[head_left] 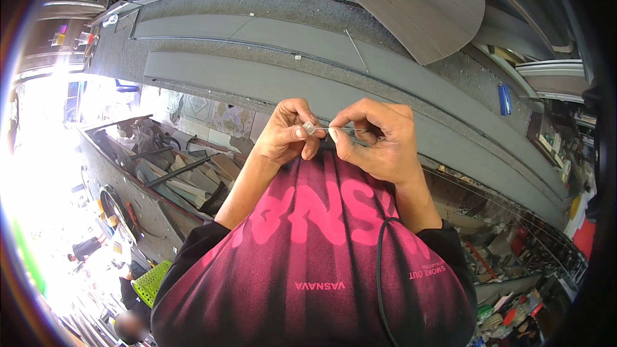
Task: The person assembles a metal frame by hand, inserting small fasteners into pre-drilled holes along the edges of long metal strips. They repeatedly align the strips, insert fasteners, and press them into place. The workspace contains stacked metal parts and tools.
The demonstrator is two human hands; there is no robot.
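My left hand (pixel 289 130) pinches a small clear plastic piece (pixel 309 128) between thumb and fingers, in front of my chest. From that piece a thin pale cord (pixel 323 129) runs taut across to my right hand (pixel 379 132), whose thumb and forefinger are closed on it. Whether the cord passes through the plastic piece is too small to tell. Both hands are raised over the near edge of the workbench, above long grey strips (pixel 212 74) lying side by side.
A pleated grey-brown sheet (pixel 411 6) spreads over the far side of the bench. A thin rod (pixel 355 49) and a blue object (pixel 505 99) lie there too. Offcuts fill an open bin (pixel 183 170) at left; a green basket (pixel 151 281) stands lower left, near another person (pixel 132 321).
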